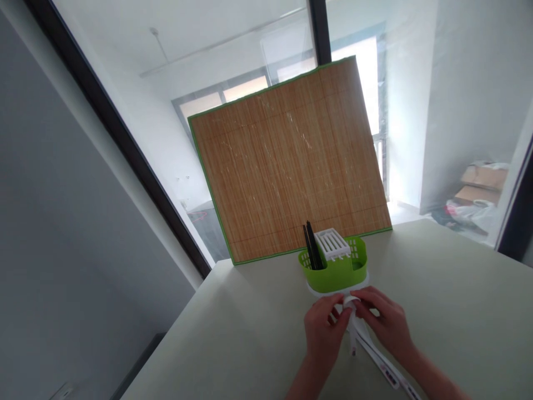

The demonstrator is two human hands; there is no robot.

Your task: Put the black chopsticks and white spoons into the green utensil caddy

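Observation:
Both my hands meet just in front of a green utensil caddy. My left hand (pixel 327 328) pinches the rounded white end of what looks like a spoon (pixel 352 300), and the fingers of my right hand (pixel 385 319) close on the same end from the other side. Below them, several long white handles (pixel 377 355) with small printed marks fan out toward the table's front; their upper ends are partly hidden by my fingers. The caddy (pixel 339 278) stands on a white base, with black chopsticks (pixel 313 247) leaning in its left part and a white slotted rack (pixel 333 243) across its top.
A bamboo mat (pixel 291 161) with green edging leans upright against the glass behind the caddy. The pale table (pixel 258 322) spreads to both sides of my hands. Beyond the glass at right lie cardboard boxes (pixel 483 178) and plastic bags.

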